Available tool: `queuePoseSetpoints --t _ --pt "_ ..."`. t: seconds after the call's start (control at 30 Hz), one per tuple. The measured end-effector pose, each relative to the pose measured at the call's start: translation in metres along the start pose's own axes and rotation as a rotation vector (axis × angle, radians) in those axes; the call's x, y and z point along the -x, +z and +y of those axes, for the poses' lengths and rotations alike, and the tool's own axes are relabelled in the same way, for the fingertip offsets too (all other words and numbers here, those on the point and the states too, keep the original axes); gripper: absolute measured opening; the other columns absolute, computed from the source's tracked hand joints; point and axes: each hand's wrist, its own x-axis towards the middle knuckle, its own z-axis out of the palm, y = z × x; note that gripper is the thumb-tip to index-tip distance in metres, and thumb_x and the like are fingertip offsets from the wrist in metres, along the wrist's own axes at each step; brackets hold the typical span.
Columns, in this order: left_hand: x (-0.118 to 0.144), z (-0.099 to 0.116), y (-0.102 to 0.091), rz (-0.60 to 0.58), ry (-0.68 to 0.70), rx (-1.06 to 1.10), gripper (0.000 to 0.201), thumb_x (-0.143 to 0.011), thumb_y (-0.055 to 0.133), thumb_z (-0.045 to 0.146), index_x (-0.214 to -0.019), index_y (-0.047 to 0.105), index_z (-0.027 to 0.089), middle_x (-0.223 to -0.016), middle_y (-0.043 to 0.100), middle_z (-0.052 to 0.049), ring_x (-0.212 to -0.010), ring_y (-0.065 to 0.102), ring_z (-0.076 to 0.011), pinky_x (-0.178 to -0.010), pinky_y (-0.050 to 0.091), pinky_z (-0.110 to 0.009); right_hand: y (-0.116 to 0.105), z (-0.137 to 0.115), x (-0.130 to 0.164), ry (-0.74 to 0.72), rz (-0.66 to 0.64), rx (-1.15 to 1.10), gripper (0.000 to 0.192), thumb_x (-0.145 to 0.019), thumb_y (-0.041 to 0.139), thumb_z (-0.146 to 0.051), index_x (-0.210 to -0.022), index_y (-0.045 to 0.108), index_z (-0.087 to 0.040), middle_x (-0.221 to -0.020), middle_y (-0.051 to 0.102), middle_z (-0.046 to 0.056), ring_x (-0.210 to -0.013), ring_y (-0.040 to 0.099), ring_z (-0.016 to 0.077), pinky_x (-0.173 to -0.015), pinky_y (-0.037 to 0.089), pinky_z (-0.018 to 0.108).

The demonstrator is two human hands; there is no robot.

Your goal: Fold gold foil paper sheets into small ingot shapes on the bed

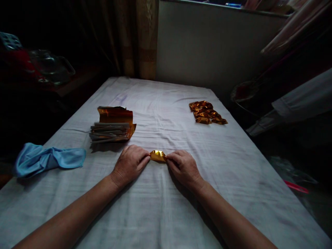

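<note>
A small folded piece of gold foil paper (157,155) lies on the white cloth-covered table (160,207), pinched at both ends. My left hand (129,164) grips its left end with the fingertips, and my right hand (183,166) grips its right end. A stack of flat gold and grey paper sheets (112,128) sits behind my left hand. At the far right lies a pile of several finished folded gold pieces (207,113).
A crumpled blue cloth (46,158) lies at the table's left edge. A glass jug (52,65) stands on a dark side surface at far left. A curtain and a pale wall panel (207,48) back the table. White fabric (303,100) hangs at the right.
</note>
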Motion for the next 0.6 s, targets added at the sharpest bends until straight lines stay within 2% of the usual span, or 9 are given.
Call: queuePoseSetpoints --t 0.17,0.3,0.47,0.6 --pt "0.000 -0.001 -0.002 -0.009 0.004 0.039 0.021 -0.097 0.054 0.034 -0.089 0.068 0.021 -0.084 0.070 -0.002 -0.084 0.060 -0.0196 -0.077 0.041 -0.035 -0.004 -0.005 -0.001 0.017 -0.040 -0.007 0.008 -0.089 0.065 -0.024 -0.083 0.070 -0.023 -0.081 0.068 0.001 -0.081 0.061 0.0175 -0.075 0.038 0.031" --pt "-0.002 -0.001 -0.002 -0.005 -0.018 0.041 0.024 -0.099 0.051 0.034 -0.086 0.067 0.022 -0.081 0.070 -0.002 -0.082 0.059 -0.0194 -0.076 0.040 -0.035 -0.003 -0.010 -0.004 0.081 -0.050 0.103 0.013 -0.091 0.060 -0.024 -0.079 0.064 -0.022 -0.078 0.066 0.002 -0.078 0.058 0.0191 -0.072 0.034 0.032" --pt "-0.007 0.001 0.000 -0.059 -0.104 -0.038 0.021 -0.096 0.054 0.032 -0.082 0.064 0.020 -0.080 0.068 -0.003 -0.079 0.059 -0.0210 -0.074 0.039 -0.035 0.001 -0.015 -0.011 0.127 -0.034 0.200 0.016 -0.091 0.060 -0.026 -0.075 0.061 -0.022 -0.074 0.066 0.002 -0.074 0.056 0.0203 -0.067 0.030 0.033" --pt "-0.010 0.004 0.002 -0.030 -0.094 -0.106 0.018 -0.094 0.056 0.030 -0.079 0.059 0.020 -0.078 0.066 -0.003 -0.077 0.058 -0.0214 -0.072 0.037 -0.036 0.002 -0.017 -0.016 0.166 -0.041 0.237 0.016 -0.089 0.063 -0.026 -0.073 0.060 -0.023 -0.071 0.066 0.002 -0.070 0.056 0.0205 -0.065 0.029 0.033"
